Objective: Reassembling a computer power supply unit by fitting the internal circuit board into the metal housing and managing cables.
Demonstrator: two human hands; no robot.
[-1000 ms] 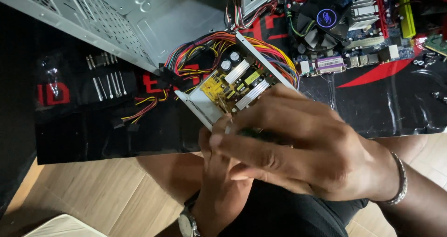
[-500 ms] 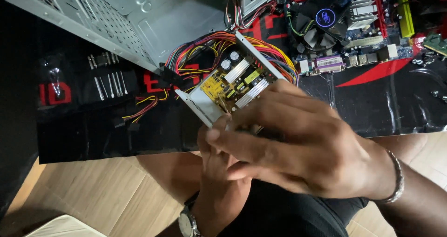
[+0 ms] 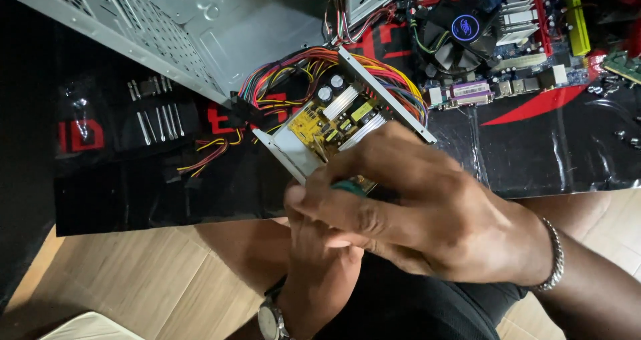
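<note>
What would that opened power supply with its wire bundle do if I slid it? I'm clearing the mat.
The power supply probably slides stiffly as one piece: its case is sheet metal. Its coloured wires look floppy and would likely drag or snag. The exposed circuit board seems fragile, so push on the case.

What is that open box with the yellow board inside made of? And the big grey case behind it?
The open box looks like thin bare sheet metal: pale grey, dull shine, sharp folded edges. Its yellow board seems a stiff plastic-like circuit board, matte. The grey case also looks like sheet metal, with punched vent holes and a soft sheen. The right hand covers the box's near end, so that part can't be judged.
</note>
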